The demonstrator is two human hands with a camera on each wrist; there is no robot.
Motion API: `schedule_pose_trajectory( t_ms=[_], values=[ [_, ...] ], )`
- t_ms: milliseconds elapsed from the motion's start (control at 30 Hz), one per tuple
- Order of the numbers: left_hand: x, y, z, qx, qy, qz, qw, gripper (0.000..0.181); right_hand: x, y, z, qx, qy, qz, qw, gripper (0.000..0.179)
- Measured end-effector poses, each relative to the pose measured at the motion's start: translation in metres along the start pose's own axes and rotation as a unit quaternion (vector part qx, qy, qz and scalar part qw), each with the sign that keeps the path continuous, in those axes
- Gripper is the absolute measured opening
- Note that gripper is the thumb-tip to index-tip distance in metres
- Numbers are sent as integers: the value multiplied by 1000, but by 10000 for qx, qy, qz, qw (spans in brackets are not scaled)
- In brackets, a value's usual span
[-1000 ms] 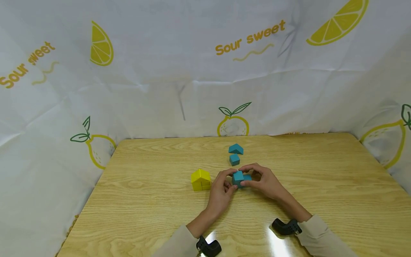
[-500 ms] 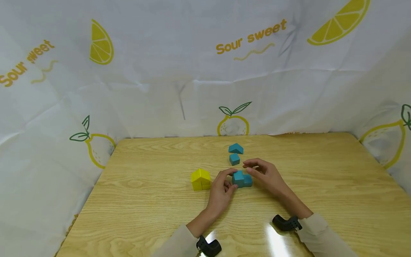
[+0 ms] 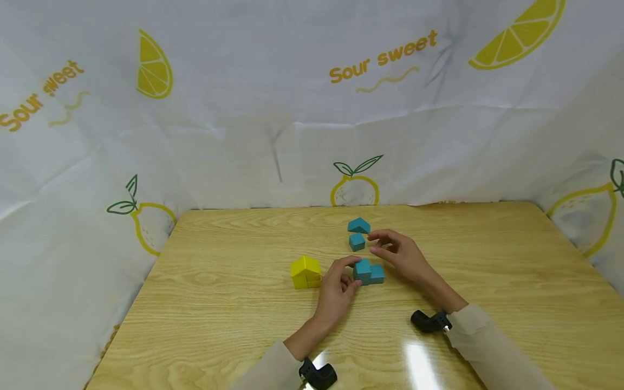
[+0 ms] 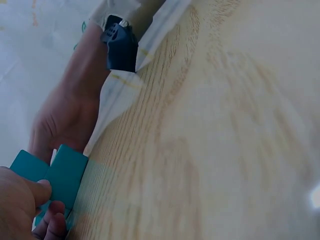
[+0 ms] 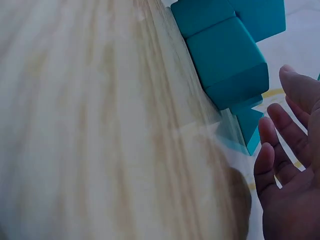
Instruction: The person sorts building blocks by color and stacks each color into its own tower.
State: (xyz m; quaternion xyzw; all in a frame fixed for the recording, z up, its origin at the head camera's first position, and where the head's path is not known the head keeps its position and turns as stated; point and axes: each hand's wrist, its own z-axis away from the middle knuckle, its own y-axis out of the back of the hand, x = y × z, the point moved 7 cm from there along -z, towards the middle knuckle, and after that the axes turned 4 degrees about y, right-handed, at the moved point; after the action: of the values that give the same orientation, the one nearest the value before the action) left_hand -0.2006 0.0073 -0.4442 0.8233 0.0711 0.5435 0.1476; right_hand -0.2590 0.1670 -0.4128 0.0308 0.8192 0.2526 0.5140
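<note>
My left hand (image 3: 336, 295) pinches the left part of a small blue block stack (image 3: 362, 269), with the thumb at the near side and the forefinger at the far side. A lower blue block (image 3: 377, 275) sits against the stack's right side. In the left wrist view the thumb presses on a teal face of the blocks (image 4: 67, 172). My right hand (image 3: 402, 257) is just right of a loose blue cube (image 3: 357, 242), fingers slightly bent and holding nothing. Behind the cube lies a blue triangular block (image 3: 359, 225). The right wrist view shows the fingers apart from the blocks.
A small yellow block house (image 3: 305, 272) with a pitched top stands left of my left hand. All of it rests on a wooden table (image 3: 219, 325). A white cloth printed with lemons (image 3: 234, 146) hangs behind the table's far edge.
The right hand has let go of the blue blocks and moved up and away toward the loose cube. The left hand keeps its hold; the blocks stay in place.
</note>
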Motion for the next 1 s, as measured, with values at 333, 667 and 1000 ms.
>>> schedule_pose_trajectory(
  t_ms=[333,667,1000],
  values=[
    [-1,0,0,1,-70,-62,10000,51,38,-8,-11,-218,-84,-202,9995,37],
    [0,-1,0,-31,-151,-6,9999,51,46,-14,-20,-604,-331,-173,9975,43],
    [0,-1,0,14,-183,-40,9998,51,49,-18,-25,-694,-428,-6,9967,45]
  ],
)
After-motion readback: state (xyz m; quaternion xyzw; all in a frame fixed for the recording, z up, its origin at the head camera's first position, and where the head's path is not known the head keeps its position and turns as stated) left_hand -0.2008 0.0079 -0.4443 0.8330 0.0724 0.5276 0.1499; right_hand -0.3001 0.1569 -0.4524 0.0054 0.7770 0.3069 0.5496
